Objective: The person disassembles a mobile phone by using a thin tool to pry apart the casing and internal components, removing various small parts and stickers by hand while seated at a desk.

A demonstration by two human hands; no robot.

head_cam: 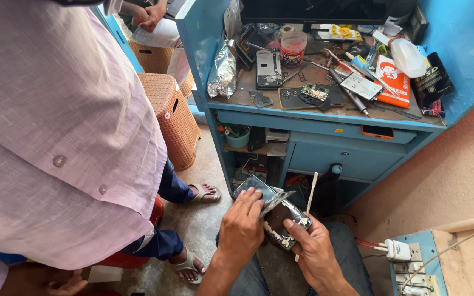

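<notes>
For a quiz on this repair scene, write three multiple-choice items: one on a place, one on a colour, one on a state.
1. Where is the opened black phone with its bare inner frame?
A. On the desk top
B. Held in both hands above the person's lap
C. On the floor

2. What colour is the wooden work desk?
A. Blue
B. Green
C. White

3. What state is the dark flat screen panel in?
A. Lifted away from the phone body
B. Pressed flat and closed
C. Wrapped in foil

Answers:
1. B: the left hand and right hand grip it over the jeans, below the desk.
2. A: its top edge, side walls and drawer front are all blue.
3. A: the panel stands off from the frame at an angle, with the left hand's fingers at the gap.
</notes>
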